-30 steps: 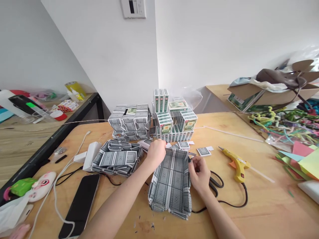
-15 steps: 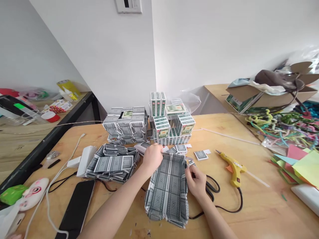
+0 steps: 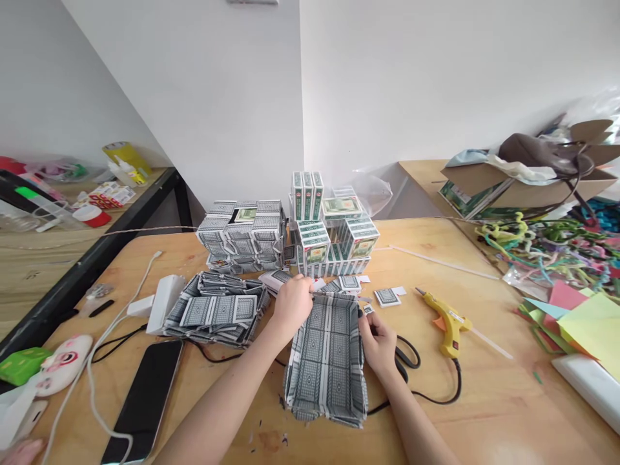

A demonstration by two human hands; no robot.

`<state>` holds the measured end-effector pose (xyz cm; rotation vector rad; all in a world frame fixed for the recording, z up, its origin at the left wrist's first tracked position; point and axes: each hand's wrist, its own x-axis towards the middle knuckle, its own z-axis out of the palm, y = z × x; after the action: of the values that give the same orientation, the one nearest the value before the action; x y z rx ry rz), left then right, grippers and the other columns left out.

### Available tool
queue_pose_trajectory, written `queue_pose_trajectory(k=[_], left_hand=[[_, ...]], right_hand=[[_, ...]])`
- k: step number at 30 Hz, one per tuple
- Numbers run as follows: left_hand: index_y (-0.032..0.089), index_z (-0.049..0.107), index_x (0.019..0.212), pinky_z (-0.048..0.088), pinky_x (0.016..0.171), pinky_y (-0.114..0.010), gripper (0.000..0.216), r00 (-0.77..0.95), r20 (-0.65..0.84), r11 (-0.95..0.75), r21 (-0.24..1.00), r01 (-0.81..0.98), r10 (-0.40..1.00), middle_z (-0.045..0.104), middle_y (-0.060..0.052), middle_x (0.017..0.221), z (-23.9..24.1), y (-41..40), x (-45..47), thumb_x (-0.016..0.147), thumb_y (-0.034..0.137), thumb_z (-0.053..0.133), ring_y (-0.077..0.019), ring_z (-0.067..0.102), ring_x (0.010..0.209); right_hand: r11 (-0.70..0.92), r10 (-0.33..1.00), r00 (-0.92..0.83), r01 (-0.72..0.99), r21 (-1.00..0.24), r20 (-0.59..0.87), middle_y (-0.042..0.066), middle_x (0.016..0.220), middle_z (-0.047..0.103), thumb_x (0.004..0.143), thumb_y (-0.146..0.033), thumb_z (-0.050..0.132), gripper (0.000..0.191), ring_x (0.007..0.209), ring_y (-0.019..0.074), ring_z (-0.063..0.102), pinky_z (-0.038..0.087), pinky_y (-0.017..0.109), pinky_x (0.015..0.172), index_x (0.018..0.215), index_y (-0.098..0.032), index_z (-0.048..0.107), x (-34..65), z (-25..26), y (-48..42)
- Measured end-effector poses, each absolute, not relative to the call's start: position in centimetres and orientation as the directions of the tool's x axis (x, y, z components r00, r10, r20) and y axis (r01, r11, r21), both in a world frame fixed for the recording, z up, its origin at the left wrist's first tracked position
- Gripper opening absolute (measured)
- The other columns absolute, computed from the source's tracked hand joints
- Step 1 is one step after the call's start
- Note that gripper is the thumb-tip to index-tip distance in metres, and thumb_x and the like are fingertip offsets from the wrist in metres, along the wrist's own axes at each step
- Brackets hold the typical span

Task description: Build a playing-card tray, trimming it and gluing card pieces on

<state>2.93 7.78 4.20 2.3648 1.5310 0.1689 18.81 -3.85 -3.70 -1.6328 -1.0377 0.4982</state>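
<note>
A long open tray made of folded playing cards [image 3: 323, 368] lies tilted on the table in front of me, its patterned grey card backs facing inward. My left hand [image 3: 293, 302] pinches its far left corner. At the far right corner, my right hand [image 3: 378, 342] grips the side wall between thumb and fingers. Left of the tray sits another card box [image 3: 217, 313] with loose folded cards inside. Just beyond my hands are small stacks of cards [image 3: 341, 285] and a separate stack [image 3: 387, 297].
A yellow glue gun [image 3: 451, 326] with a black cord lies to the right. Behind stand a card-covered block [image 3: 242, 236] and stacked card packs [image 3: 334, 236]. On the left are a black phone [image 3: 143, 400] and white cables. Coloured paper [image 3: 581, 316] lies far right.
The view has tipped slightly downward and shifted, so most things sit a little higher. Both hands keep their hold on the card tray, which has barely moved.
</note>
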Motion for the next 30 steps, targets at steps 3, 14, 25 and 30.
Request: queue_pose_trajectory(k=[3,14,25,30], left_hand=[[0.018,0.059,0.076,0.041,0.064,-0.025,0.013,0.432,-0.081,-0.380,0.349,0.856,0.898,0.059,-0.004,0.086,4.4,7.8,2.9,0.074,0.007,0.052,-0.0175,0.059,0.078],[0.017,0.062,0.089,0.045,0.071,-0.023,0.025,0.538,-0.161,-0.413,0.476,0.777,0.827,0.062,-0.006,0.096,5.1,9.1,2.3,0.069,0.003,0.056,-0.0169,0.060,0.085],[0.021,0.067,0.088,0.045,0.075,-0.026,0.020,0.596,-0.151,-0.461,0.497,0.735,0.788,0.066,-0.004,0.095,5.3,9.4,1.8,0.070,0.014,0.061,-0.0187,0.061,0.089],[0.019,0.067,0.067,0.045,0.067,-0.031,0.011,0.546,-0.173,-0.470,0.342,0.814,0.820,0.066,-0.005,0.068,6.0,9.4,3.0,0.073,0.017,0.058,-0.0223,0.063,0.073]], right_hand=[[-0.036,0.833,0.525,0.370,-0.928,0.177,-0.006,0.050,0.025,0.081,-0.036,0.049,0.038,0.047,0.0074,0.026,0.025,0.021,0.044,0.053,-0.021,0.028,18.9,-3.5,-3.8],[-0.032,0.847,0.498,0.391,-0.920,0.183,-0.007,0.047,0.027,0.080,-0.037,0.049,0.038,0.045,0.0071,0.028,0.026,0.021,0.045,0.053,-0.021,0.028,18.9,-3.3,-3.5],[-0.028,0.859,0.480,0.394,-0.919,0.180,-0.007,0.048,0.027,0.081,-0.035,0.049,0.037,0.045,0.0073,0.028,0.027,0.021,0.045,0.053,-0.021,0.028,18.9,-3.1,-3.4],[-0.017,0.855,0.477,0.417,-0.909,0.203,-0.007,0.047,0.028,0.081,-0.036,0.048,0.037,0.045,0.0071,0.028,0.025,0.021,0.043,0.053,-0.021,0.029,18.9,-3.4,-3.4]])
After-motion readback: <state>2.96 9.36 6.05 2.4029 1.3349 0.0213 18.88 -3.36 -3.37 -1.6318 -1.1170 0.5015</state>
